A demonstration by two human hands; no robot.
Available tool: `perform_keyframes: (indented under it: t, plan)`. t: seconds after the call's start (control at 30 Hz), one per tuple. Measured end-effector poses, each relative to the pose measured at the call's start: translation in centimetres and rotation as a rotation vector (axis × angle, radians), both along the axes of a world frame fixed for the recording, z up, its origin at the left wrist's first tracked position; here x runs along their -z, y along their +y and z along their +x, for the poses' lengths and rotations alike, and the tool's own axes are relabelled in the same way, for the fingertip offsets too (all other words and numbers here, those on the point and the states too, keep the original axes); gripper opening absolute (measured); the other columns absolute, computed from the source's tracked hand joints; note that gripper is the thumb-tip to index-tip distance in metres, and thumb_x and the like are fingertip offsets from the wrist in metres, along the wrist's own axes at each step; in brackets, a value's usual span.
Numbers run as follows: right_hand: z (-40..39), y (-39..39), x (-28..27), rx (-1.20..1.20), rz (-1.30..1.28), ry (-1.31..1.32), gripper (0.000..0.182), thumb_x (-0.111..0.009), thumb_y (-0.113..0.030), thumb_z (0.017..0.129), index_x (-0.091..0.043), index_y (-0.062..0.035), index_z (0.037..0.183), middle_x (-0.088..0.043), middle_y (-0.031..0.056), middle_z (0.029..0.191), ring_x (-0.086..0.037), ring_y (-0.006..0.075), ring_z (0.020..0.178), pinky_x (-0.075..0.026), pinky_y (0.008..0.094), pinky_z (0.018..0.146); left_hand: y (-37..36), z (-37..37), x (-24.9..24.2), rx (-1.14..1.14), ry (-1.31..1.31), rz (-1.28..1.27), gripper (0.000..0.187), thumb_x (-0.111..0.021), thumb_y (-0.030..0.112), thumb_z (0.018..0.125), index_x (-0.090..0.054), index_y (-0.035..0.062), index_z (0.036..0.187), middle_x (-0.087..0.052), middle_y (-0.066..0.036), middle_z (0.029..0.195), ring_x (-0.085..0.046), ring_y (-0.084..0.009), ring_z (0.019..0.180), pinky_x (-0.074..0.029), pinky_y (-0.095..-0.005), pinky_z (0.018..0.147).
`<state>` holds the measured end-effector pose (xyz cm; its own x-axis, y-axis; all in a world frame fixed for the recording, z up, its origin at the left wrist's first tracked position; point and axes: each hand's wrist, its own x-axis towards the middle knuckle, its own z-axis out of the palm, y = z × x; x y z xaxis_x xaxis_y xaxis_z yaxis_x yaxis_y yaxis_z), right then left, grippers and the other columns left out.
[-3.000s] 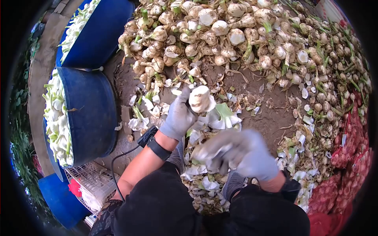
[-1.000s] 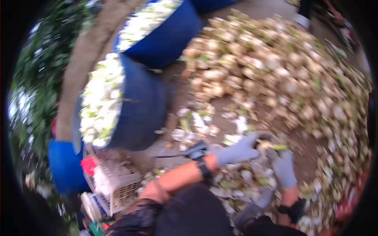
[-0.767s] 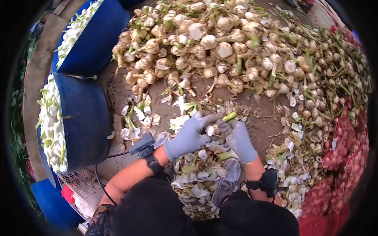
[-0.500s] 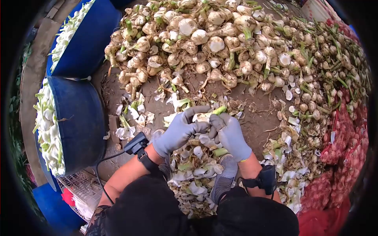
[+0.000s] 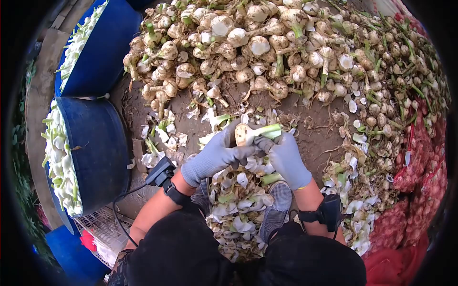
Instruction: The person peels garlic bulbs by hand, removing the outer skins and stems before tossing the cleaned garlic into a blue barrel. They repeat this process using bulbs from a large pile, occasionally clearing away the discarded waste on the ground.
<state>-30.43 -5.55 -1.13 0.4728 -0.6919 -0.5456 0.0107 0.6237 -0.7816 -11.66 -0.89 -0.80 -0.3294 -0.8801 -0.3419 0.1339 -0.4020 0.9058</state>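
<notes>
Bare brown ground is showing along the near edge of the garlic heap. Just short of that heap, apart from it, a garlic bulb is lying sideways between two gloved hands: the left hand is curling its fingers around the rounded end, while the right hand is bunching soiled fingertips against the stem, though whether they are clamping it, I cannot tell. Compared with a moment ago, bulb and stem are showing more fully, the stem looking paler, so its outer layer is probably coming away. Smooth and pale, the stem is ending in green. Papery, curling peel scraps are spreading on the heap's near side; smooth blue tubs are standing left of it, and red mesh sacks are slumping at its right.
</notes>
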Motion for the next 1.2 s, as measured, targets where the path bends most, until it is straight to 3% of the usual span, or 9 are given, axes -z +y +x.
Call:
perform_keyframes:
  t: [0.37,0.57,0.63,0.7,0.8,0.97,1.07,1.1,1.2]
  plan:
    - [0.3,1.4,0.8,-0.016,-0.123,0.064,0.015,-0.058,-0.005,0.09,-0.064,0.0015,0.103,-0.068,0.0091,0.086,-0.063,0.0168,0.074,-0.05,0.0289,0.065,-1.0,0.1,-0.4,-0.097,-0.625,-0.551,0.033,-0.067,0.019,0.09,-0.06,-0.0015,0.115,-0.061,-0.009,0.113,-0.061,-0.0138,0.097,-0.051,-0.0259,0.083]
    - [-1.0,-0.3,0.7,-0.424,-0.847,1.048,0.03,-0.062,-0.028,0.086,-0.066,-0.0036,0.102,-0.068,0.0169,0.09,-0.067,0.0322,0.086,-0.053,0.0411,0.073,-0.3,0.9,-0.3,-0.152,0.335,0.308,0.034,-0.066,0.029,0.091,-0.063,-0.0004,0.108,-0.057,-0.013,0.129,-0.058,-0.021,0.113,-0.045,-0.0347,0.099]
    - [-0.8,0.3,0.0,-0.653,-0.762,0.967,0.028,-0.063,-0.028,0.082,-0.067,-0.0036,0.096,-0.068,0.0158,0.081,-0.067,0.0311,0.076,-0.053,0.042,0.07,-0.2,1.1,0.6,-0.217,0.452,0.192,0.037,-0.06,0.032,0.095,-0.06,-0.0014,0.111,-0.052,-0.012,0.134,-0.053,-0.0227,0.122,-0.044,-0.0346,0.101]
    - [-0.3,2.5,-1.5,-0.905,-0.693,0.716,0.025,-0.063,-0.023,0.078,-0.069,-0.0056,0.095,-0.068,0.0176,0.08,-0.068,0.032,0.076,-0.053,0.0431,0.072,-0.3,2.6,1.8,-0.155,-0.25,-0.391,0.034,-0.053,0.029,0.099,-0.056,0.0011,0.118,-0.054,-0.011,0.131,-0.055,-0.0208,0.119,-0.045,-0.0334,0.1]
    - [0.2,3.7,-4.9,-1.064,-0.399,-0.222,0.032,-0.057,-0.009,0.074,-0.069,-0.0093,0.103,-0.069,0.0146,0.087,-0.067,0.0325,0.079,-0.053,0.0398,0.074,-0.2,3.7,4.3,-0.555,0.599,0.206,0.029,-0.047,0.026,0.102,-0.055,0.0074,0.124,-0.059,-0.006,0.125,-0.057,-0.0173,0.114,-0.047,-0.029,0.095]
    - [-0.6,1.5,-3.2,-0.783,-0.505,0.219,0.026,-0.057,-0.011,0.079,-0.068,-0.0065,0.101,-0.067,0.0169,0.082,-0.066,0.0343,0.077,-0.052,0.0406,0.07,-0.7,6.0,4.6,-0.758,0.768,0.411,0.034,-0.053,0.023,0.099,-0.052,0.0071,0.129,-0.06,-0.006,0.125,-0.058,-0.019,0.115,-0.05,-0.0331,0.097]
    - [-1.6,1.8,-0.1,-0.822,-0.916,0.668,0.024,-0.062,-0.016,0.08,-0.067,-0.0044,0.1,-0.066,0.0168,0.079,-0.067,0.0339,0.075,-0.052,0.0426,0.067,-4.3,14.7,-3.0,-0.914,0.833,-0.14,0.041,-0.06,0.034,0.094,-0.054,0.0062,0.123,-0.062,-0.009,0.12,-0.063,-0.0169,0.105,-0.053,-0.0243,0.089]
    - [-1.9,2.2,0.2,-0.789,-0.746,0.615,0.025,-0.063,-0.016,0.08,-0.066,-0.0048,0.101,-0.067,0.0161,0.078,-0.067,0.033,0.075,-0.051,0.0434,0.065,-4.7,17.6,-6.5,-0.426,1.135,-0.19,0.045,-0.065,0.034,0.091,-0.053,0.0079,0.125,-0.059,-0.008,0.121,-0.059,-0.0168,0.107,-0.054,-0.0267,0.08]
    - [-0.6,2.2,-1.2,-0.82,-0.69,0.708,0.029,-0.063,-0.016,0.08,-0.064,-0.0081,0.108,-0.067,0.0168,0.081,-0.066,0.0347,0.078,-0.051,0.0456,0.067,-6.8,14.4,-9.4,-0.869,-0.128,-0.476,0.024,-0.057,0.026,0.094,-0.063,0.0089,0.11,-0.064,-0.005,0.107,-0.062,-0.011,0.083,-0.052,-0.0233,0.07]
